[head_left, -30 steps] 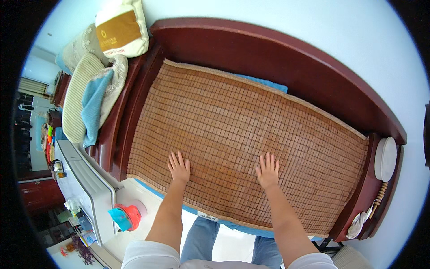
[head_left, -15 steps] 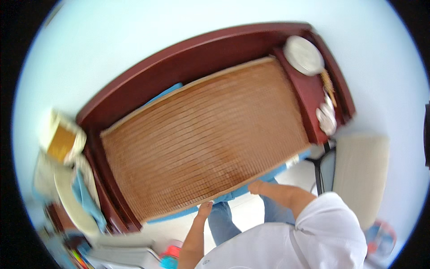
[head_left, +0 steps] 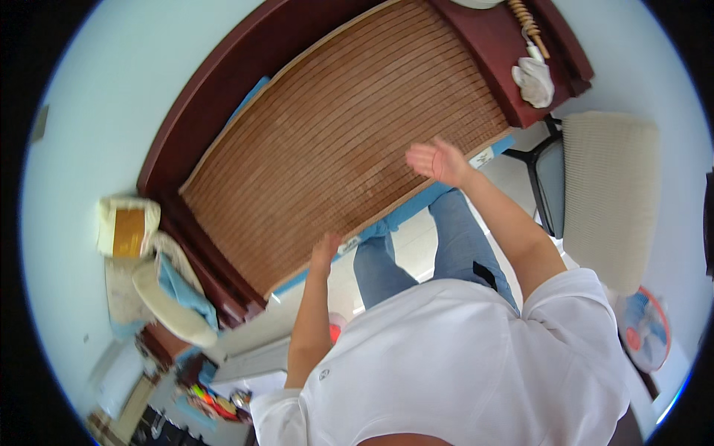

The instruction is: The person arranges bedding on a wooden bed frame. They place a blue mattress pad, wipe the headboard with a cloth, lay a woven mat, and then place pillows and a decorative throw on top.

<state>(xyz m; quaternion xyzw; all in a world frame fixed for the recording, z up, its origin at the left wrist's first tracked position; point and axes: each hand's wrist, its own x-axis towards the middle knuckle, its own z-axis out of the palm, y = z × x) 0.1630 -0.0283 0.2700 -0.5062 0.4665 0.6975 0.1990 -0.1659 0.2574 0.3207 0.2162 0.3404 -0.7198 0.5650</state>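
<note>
A brown bamboo mat [head_left: 357, 126] with slatted lines covers the seat of a dark red wooden bench [head_left: 208, 123]. Under its front edge shows a blue cushion [head_left: 416, 208]. My right hand [head_left: 440, 162] is above the mat's front part, palm turned up and fingers stretched, with nothing in it. Near the mat's front edge, farther left, is my left hand [head_left: 325, 251], seen from the side and slightly blurred. Its fingers look extended, and no held thing shows. Whether it touches the mat I cannot tell.
On the bench's right arm lie a white cloth [head_left: 534, 82] and a beaded wooden massage stick [head_left: 526, 26]. A beige-backed chair [head_left: 610, 193] and a fan [head_left: 645, 329] stand at right. At left are a cushioned chair [head_left: 175, 305] and a tissue pack [head_left: 129, 229].
Both hands have come away from the mat's front edge; the right one has turned palm up over the mat. The view has tilted, showing more of my body and less of the bench's back.
</note>
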